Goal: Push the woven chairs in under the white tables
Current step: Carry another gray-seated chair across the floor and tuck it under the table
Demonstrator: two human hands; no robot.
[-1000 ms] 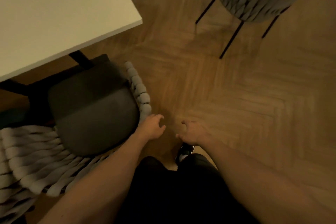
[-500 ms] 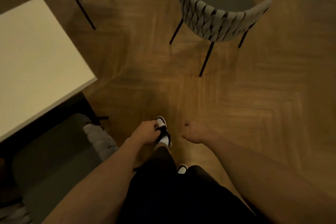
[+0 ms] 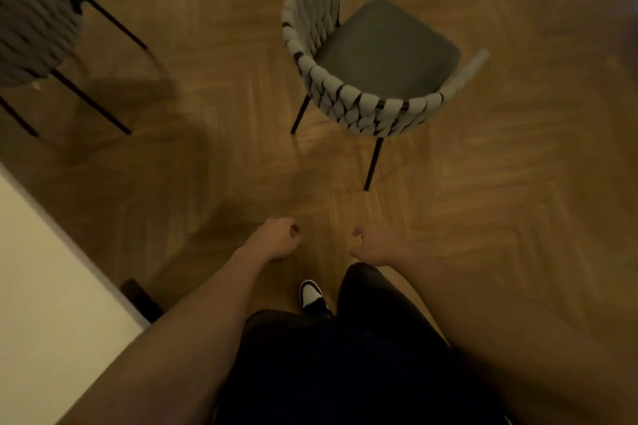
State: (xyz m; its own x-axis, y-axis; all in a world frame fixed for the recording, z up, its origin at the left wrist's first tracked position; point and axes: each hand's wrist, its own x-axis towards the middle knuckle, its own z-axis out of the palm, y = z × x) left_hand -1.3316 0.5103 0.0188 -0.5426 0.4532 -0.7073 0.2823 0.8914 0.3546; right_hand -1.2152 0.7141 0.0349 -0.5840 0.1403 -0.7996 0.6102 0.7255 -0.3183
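Observation:
A woven chair (image 3: 366,103) with a grey seat and thin black legs stands free on the floor ahead, its curved back toward me. A second woven chair (image 3: 31,31) shows at the upper left edge, partly cut off. The corner of a white table (image 3: 45,304) fills the lower left. My left hand (image 3: 276,241) and my right hand (image 3: 374,247) hang in front of me over the floor, fingers loosely curled, holding nothing. Both are well short of the near chair.
Herringbone wooden floor (image 3: 500,217) spreads all around. A dark table base (image 3: 141,297) pokes out under the table corner. My black-and-white shoe (image 3: 312,297) and dark trousers (image 3: 345,366) are below my hands.
The view has swung away from the chair beside the table, now out of sight. The free-standing chair ahead has come closer and more central. My left hand left the first chair's back.

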